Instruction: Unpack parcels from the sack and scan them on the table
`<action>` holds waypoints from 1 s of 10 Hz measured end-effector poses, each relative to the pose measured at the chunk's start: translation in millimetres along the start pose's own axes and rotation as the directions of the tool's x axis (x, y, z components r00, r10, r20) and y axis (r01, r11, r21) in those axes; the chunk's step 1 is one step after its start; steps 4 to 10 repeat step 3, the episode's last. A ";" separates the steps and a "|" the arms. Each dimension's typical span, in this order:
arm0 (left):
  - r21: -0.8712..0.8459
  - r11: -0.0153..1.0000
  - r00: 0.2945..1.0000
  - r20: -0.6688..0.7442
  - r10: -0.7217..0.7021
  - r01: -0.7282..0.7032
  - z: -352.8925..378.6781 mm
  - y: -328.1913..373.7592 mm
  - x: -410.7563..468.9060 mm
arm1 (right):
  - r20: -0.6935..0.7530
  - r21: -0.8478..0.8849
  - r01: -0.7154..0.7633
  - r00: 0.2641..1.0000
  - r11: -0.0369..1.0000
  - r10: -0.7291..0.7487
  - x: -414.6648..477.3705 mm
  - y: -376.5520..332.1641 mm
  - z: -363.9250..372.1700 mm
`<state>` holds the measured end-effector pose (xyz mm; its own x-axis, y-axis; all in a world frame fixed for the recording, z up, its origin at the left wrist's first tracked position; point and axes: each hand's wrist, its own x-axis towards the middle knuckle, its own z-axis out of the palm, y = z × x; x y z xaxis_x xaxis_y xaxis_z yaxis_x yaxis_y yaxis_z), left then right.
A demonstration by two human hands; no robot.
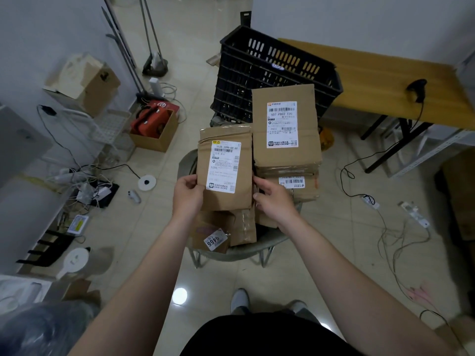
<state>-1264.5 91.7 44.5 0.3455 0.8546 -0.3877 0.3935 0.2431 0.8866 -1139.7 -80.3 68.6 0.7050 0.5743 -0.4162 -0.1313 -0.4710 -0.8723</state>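
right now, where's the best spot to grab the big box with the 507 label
Take the big box by its two long side edges, coming from above. It lies flat, label up, atop the stack, so its underside is covered. Its right edge is free; its left edge sits close beside the held parcel, so move that away first.

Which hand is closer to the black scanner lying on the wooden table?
Right. The right hand holds the parcel at its right edge, toward the scanner but well short of it; the left hand grips its left edge, farther away.
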 end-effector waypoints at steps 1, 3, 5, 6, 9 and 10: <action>-0.005 1.000 1.000 0.012 -0.020 0.020 3.8 5.8 -0.4 | -0.016 0.001 -0.023 1.000 1.000 0.023 2.7 2.6 -2.6; 0.073 0.995 0.998 -0.025 0.063 -0.061 7.8 23.0 -16.8 | -0.019 -0.046 -0.041 0.999 0.998 0.040 1.7 0.0 -14.2; 0.073 0.995 0.998 -0.025 0.063 -0.061 7.8 23.0 -16.8 | -0.019 -0.046 -0.041 0.999 0.998 0.040 1.7 0.0 -14.2; 0.073 0.995 0.998 -0.025 0.063 -0.061 7.8 23.0 -16.8 | -0.019 -0.046 -0.041 0.999 0.998 0.040 1.7 0.0 -14.2; 0.073 0.995 0.998 -0.025 0.063 -0.061 7.8 23.0 -16.8 | -0.019 -0.046 -0.041 0.999 0.998 0.040 1.7 0.0 -14.2; 0.073 0.995 0.998 -0.025 0.063 -0.061 7.8 23.0 -16.8 | -0.019 -0.046 -0.041 0.999 0.998 0.040 1.7 0.0 -14.2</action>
